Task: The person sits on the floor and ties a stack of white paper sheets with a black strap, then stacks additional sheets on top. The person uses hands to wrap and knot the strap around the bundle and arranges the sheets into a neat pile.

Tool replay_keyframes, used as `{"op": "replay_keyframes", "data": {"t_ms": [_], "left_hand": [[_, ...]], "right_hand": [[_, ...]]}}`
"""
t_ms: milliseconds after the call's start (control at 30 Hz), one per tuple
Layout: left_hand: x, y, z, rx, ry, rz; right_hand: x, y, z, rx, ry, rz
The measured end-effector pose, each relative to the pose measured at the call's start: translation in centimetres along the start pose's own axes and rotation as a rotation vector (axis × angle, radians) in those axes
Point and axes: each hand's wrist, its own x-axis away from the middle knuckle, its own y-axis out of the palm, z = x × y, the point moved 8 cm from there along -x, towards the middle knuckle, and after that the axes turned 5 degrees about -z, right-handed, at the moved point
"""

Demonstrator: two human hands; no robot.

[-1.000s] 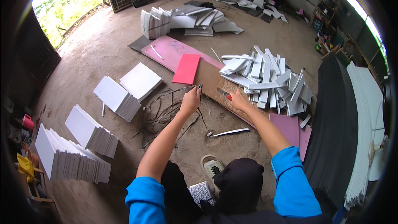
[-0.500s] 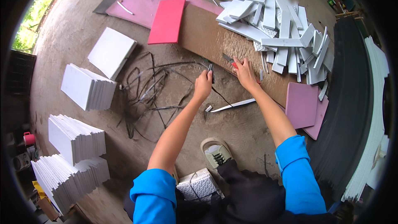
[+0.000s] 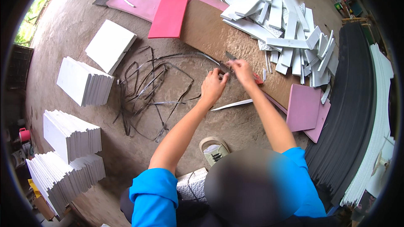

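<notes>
My left hand (image 3: 213, 86) is closed with its fingertips on a dark flat strap (image 3: 210, 59). The strap runs leftward into a loose tangle on the floor. Close beside it, my right hand (image 3: 241, 72) is closed around a utility knife (image 3: 258, 80). The grey blade shows beyond the fingers and a red handle end sticks out behind the hand; the palm hides the middle. Both hands are near the edge of a brown board (image 3: 202, 21), and their fingertips almost meet at the strap.
White foam offcuts (image 3: 290, 29) are heaped on the board's right end. Stacks of white foam sheets (image 3: 71, 136) stand at left. A red sheet (image 3: 169, 14) lies at the far end, pink sheets (image 3: 303, 107) at right. Black sheets (image 3: 345, 109) line the right side. My shoe (image 3: 213, 149) is below.
My left hand has moved slightly right and down, and the right hand slightly left, so they are closer together. The strap now stretches up to my fingers, and the view has shifted a little.
</notes>
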Motion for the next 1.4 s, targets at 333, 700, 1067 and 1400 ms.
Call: {"op": "replay_keyframes", "data": {"t_ms": [333,700,1067,1400], "left_hand": [[-0.7,-0.1,-2.8,0.118,-0.106,-0.045],[1.5,-5.3,-2.8,0.212,-0.089,0.079],[13.0,-24.1,6.7,-0.569,0.585,0.176],[28.9,-40.8,-3.5,-0.899,-0.013,0.322]], "right_hand": [[-7.5,-15.9,7.6,-0.087,0.177,0.391],[2.5,5.4,-8.5,-0.487,-0.128,-0.166],[10.0,4.1,-29.9,0.005,-0.661,-0.843],[7.0,-4.0,-40.0,0.567,-0.938,-0.508]]}}
